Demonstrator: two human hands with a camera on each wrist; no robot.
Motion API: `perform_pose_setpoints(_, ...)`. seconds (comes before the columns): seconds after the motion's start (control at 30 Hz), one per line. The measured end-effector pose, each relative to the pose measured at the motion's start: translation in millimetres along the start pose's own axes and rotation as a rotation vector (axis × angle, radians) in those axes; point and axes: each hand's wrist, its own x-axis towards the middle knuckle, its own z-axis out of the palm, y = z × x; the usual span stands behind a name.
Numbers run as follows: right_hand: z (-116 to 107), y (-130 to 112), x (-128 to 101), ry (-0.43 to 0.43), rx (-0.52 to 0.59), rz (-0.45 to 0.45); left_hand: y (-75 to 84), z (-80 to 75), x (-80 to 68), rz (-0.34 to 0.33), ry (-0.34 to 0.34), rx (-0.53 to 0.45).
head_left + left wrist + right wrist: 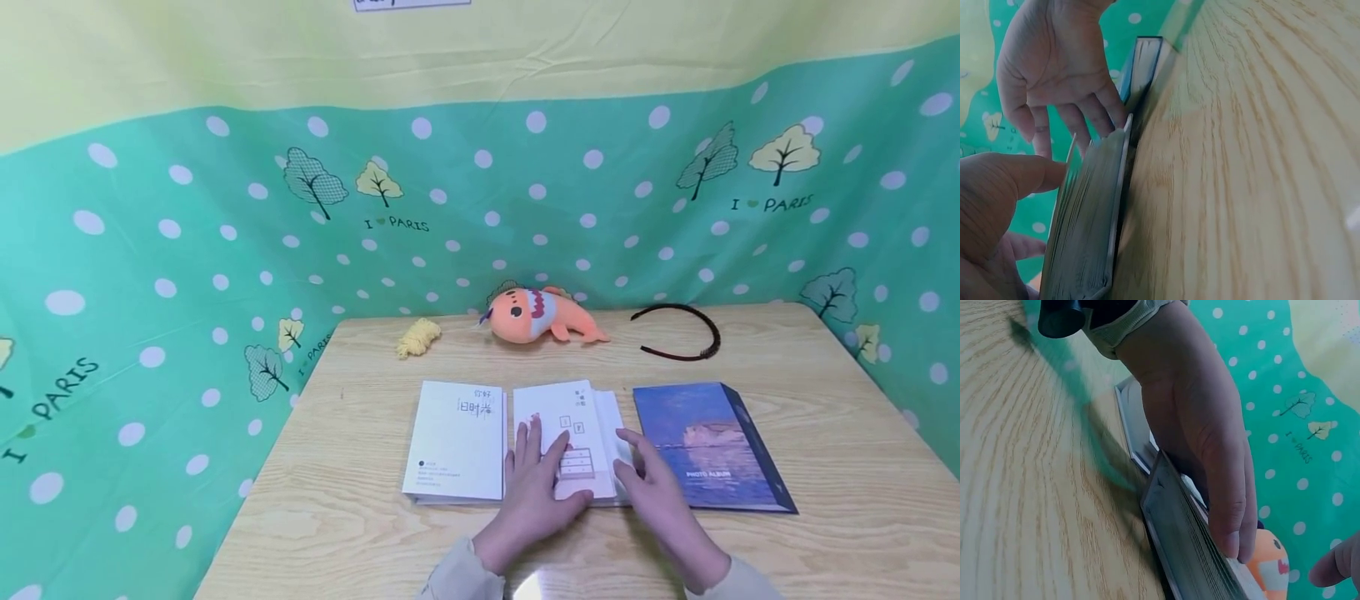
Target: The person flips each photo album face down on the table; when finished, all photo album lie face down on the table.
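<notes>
A white photo album (pixel 555 392) with a small drawer drawing lies in the middle of a row of three. Its front cover sits offset from a pale strip on its right side. My left hand (pixel 536 483) rests on the cover with its fingers spread. Beside the album's right edge is my right hand (pixel 656 487), its fingers loosely bent and nothing visibly held. In the left wrist view, the page stack (pixel 1082 219) shows edge-on, with the left thumb (pixel 1032 175) against the cover edge. The right wrist view shows the left hand (pixel 1200 425) over the same album.
Another white album (pixel 453 442) lies to the left, and a blue album (pixel 708 450) with a painted cover to the right. Behind them are a yellow yarn bundle (pixel 418 337), an orange plush shark (pixel 517 317) and a dark headband (pixel 712 333). A green dotted cloth surrounds the table.
</notes>
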Motion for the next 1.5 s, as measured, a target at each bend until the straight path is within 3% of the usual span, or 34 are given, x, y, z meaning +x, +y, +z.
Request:
perform_pose_setpoints(0.3, -3.0, -2.1, -4.2, 0.052, -0.014, -0.013, 6.0, -2.4, 1.1, 0.012, -0.006, 0.03)
perform_pose_setpoints(0.73, -14.3, -3.8, -3.4, 0.038, 0.164, -0.001, 10.3, -1.3, 2.1, 0.008, -0.027, 0.034)
perform_pose_setpoints(1.07, -19.1, -7.0, -4.8, 0.057, 0.203, 0.025, 15.3, 0.7, 4.9, 0.009, -0.063, 0.046)
perform_pose_setpoints(1.5, -19.3, -15.6, -10.7, 0.071, 0.204, -0.037, 23.6, -1.1, 10.5, -0.032, -0.12, -0.058)
